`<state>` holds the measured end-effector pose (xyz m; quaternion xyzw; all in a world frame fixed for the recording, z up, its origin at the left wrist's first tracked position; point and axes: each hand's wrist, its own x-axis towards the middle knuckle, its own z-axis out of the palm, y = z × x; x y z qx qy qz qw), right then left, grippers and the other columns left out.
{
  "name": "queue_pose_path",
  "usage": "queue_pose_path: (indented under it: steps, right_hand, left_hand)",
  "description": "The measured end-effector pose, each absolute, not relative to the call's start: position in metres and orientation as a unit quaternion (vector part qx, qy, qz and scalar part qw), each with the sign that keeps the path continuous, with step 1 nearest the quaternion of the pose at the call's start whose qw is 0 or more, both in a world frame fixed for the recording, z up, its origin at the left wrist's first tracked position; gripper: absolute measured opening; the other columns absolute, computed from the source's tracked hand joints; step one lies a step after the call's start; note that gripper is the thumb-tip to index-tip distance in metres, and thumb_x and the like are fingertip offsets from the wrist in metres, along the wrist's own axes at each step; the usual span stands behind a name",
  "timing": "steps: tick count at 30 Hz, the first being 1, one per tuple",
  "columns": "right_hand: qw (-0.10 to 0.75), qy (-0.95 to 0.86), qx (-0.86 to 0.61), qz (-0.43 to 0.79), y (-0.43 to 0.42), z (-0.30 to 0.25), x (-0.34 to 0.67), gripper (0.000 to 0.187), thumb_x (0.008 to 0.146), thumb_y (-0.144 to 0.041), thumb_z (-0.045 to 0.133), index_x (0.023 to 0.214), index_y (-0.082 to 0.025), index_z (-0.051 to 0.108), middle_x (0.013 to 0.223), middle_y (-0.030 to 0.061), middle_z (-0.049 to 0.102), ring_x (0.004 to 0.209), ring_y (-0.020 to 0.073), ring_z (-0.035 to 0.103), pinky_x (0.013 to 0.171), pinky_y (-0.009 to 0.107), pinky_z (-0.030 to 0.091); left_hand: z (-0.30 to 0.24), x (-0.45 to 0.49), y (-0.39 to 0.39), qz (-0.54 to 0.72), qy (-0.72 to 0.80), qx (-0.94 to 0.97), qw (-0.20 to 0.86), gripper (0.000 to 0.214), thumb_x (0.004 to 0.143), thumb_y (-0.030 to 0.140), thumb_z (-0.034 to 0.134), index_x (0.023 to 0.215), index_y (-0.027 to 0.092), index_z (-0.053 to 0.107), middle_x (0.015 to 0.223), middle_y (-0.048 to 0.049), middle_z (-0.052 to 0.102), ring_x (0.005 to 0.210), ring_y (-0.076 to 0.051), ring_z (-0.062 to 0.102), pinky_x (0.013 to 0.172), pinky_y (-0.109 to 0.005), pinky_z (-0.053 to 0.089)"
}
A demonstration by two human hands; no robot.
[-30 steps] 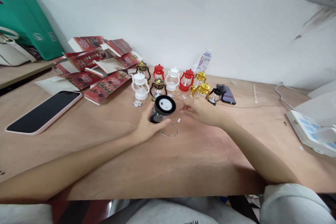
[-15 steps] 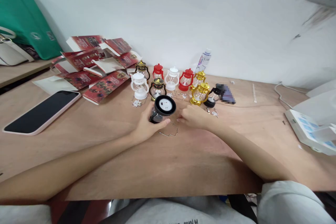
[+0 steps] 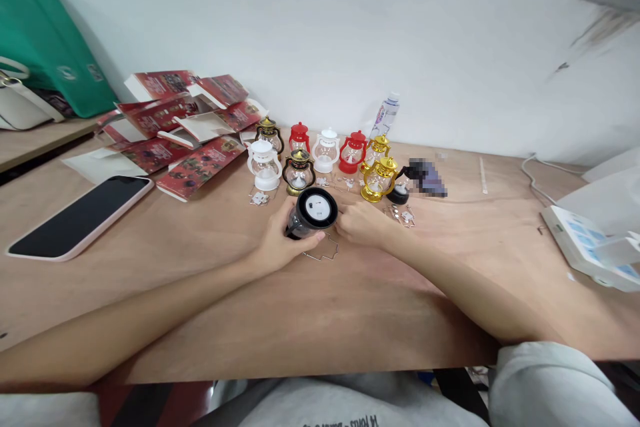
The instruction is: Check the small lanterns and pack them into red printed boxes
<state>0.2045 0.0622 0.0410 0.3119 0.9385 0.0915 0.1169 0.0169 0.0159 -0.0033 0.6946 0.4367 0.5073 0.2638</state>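
Note:
My left hand [image 3: 279, 239] is wrapped around a small black lantern [image 3: 318, 208]. The lantern is tilted so its round base, with a white disc in the middle, faces up toward me. At the right edge of that base is my right hand [image 3: 364, 223], fingers curled and pressed together; whatever they hold, if anything, is hidden. A bent metal wire [image 3: 324, 256] lies on the table just below the lantern. Behind my hands stand a black-and-gold lantern [image 3: 299, 173], a white lantern [image 3: 265, 165], a red lantern [image 3: 353, 152] and a gold lantern [image 3: 379, 180], among others.
Red printed boxes [image 3: 200, 163] are piled at the back left, behind a phone [image 3: 80, 217]. A water bottle [image 3: 386, 113] leans on the wall. Several wire pieces with white tags [image 3: 406, 215] lie near another black lantern [image 3: 399, 193]. A power strip [image 3: 585, 243] sits at the right.
My right hand has moved slightly left and now meets the rim of the lantern's base. The lantern has turned a little in my left hand.

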Motion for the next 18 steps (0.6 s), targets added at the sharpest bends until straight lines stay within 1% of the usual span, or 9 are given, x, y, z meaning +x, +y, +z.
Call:
queue_pose_path:
  steps: [6,10,12,15,18]
  right_hand:
    - [0.105,0.938,0.32,0.084,0.065,0.039,0.205,0.03,0.09,-0.012,0.041,0.097,-0.005,0.069,0.105,0.021,0.069,0.096,0.0271,0.066,0.073,0.031,0.047]
    - [0.096,0.93,0.346,0.08,0.068,0.04,0.206,0.029,0.091,-0.017,0.043,0.103,-0.006,0.067,0.103,0.0209,0.069,0.087,0.0252,0.069,0.069,0.031,0.047]
    - [0.088,0.928,0.354,0.077,0.069,0.039,0.207,0.029,0.09,-0.019,0.044,0.105,-0.007,0.066,0.103,0.0195,0.069,0.087,0.0244,0.069,0.07,0.03,0.047]
    - [0.058,0.929,0.36,0.06,0.071,0.037,0.208,0.027,0.088,-0.02,0.048,0.106,-0.008,0.066,0.103,0.0183,0.069,0.092,0.024,0.067,0.075,0.029,0.047]
    - [0.014,0.925,0.379,0.037,0.073,0.036,0.21,0.024,0.086,-0.019,0.052,0.1,-0.007,0.066,0.1,0.0182,0.07,0.09,0.024,0.067,0.075,0.029,0.046]
  left_hand:
    - [-0.003,0.016,0.016,0.51,0.434,0.697,0.257,0.041,0.07,0.036,0.071,0.102,0.018,0.052,0.094,-0.0033,0.066,0.087,-0.02,0.062,0.077,-0.034,0.052]
    - [-0.003,0.016,0.016,0.507,0.438,0.696,0.258,0.041,0.07,0.035,0.07,0.103,0.018,0.053,0.095,-0.0033,0.066,0.088,-0.02,0.062,0.078,-0.034,0.052]
    - [-0.003,0.016,0.016,0.505,0.439,0.696,0.259,0.041,0.07,0.035,0.071,0.103,0.018,0.053,0.096,-0.0036,0.066,0.089,-0.021,0.062,0.079,-0.034,0.052]
    - [-0.004,0.016,0.015,0.505,0.437,0.697,0.263,0.041,0.07,0.035,0.071,0.103,0.018,0.053,0.096,-0.0036,0.067,0.09,-0.021,0.062,0.08,-0.035,0.052]
    - [-0.004,0.017,0.015,0.506,0.436,0.696,0.266,0.041,0.07,0.034,0.072,0.103,0.018,0.053,0.096,-0.0039,0.067,0.09,-0.021,0.063,0.08,-0.035,0.053]
